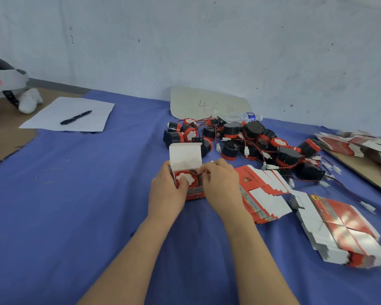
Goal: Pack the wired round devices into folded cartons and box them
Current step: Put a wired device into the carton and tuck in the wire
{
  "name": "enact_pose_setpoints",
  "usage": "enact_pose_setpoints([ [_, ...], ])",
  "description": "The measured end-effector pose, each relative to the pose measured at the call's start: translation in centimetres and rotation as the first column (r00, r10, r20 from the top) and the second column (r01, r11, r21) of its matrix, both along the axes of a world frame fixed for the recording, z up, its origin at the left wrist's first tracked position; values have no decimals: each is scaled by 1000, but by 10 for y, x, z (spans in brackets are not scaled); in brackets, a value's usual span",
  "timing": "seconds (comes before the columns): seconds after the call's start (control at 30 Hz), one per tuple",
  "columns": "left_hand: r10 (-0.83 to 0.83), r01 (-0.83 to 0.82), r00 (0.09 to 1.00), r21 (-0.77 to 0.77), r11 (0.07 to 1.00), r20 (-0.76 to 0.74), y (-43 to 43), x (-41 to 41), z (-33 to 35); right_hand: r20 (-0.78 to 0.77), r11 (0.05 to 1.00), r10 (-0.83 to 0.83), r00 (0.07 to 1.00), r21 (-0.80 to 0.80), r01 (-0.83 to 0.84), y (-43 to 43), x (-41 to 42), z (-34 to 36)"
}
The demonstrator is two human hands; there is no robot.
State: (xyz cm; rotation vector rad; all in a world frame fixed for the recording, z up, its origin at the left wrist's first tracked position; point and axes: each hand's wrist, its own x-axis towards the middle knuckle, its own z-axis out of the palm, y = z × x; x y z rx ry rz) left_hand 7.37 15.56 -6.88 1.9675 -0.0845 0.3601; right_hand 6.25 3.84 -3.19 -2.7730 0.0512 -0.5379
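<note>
I am in the loading step. One wired round device sits face up inside an erected carton, near the middle of the blue worktop, and its lid flap stands open at the back. The device looks seated, but its red and black wire is not yet fully down in the box.

My left hand grips the carton from its left side. Its fingers curl round the wall and its thumb rests on the white face of the device, which steadies both. My right hand is at the carton's right edge. Its fingers are drawn together in a tight pinch on the wire, just above the opening. I cannot see whether the white plug is inside yet.

As I judge it, the next move is to coil the loose wire beside the device so that nothing stands above the rim. Then I fold the lid forward and tuck its tab in. A loop caught under the flap would keep the lid from shutting.

The pile of unpacked devices lies just behind the carton. Flat cartons lie just to the right of my right hand, so much of the task remains.
</note>
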Motion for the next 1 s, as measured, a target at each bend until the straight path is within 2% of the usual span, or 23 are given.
enact_pose_setpoints([
  [0.13, -3, 3, 1000, 1, 1000, 8, 0, 1, -1, 60, 997, -35, 998, -69, 39, 3, -5, -3],
  [0.27, -5, 5, 1000, -1, 1000, 6, 0, 0, -1, 56, 995, -43, 998, -91, 48, 6, -6, -4],
  [0.47, 0, 0, 1000, 4, 1000, 3, 0, 0, -1, 69, 998, -60, 996, -1, 60, 5, -5, -5],
  [0.63, 4, -4, 1000, 10, 1000, 1, 0, 0, -2, 44, 996, -78, 996, -35, 80, 4, -6, -6],
  [0.73, -2, 2, 1000, 8, 1000, 1, 0, 0, -1, 85, 990, -137, 987, -31, 140, 3, -6, -5],
  [0.9, 2, -2, 1000, 30, 1000, 10, -1, 0, -1, 32, 972, -227, 973, -56, 229, 7, -5, -8],
  [1.0, 13, -14, 1000, 38, 999, 15, 0, 1, -2, 54, 977, -211, 976, 36, 210, 10, -3, -10],
])
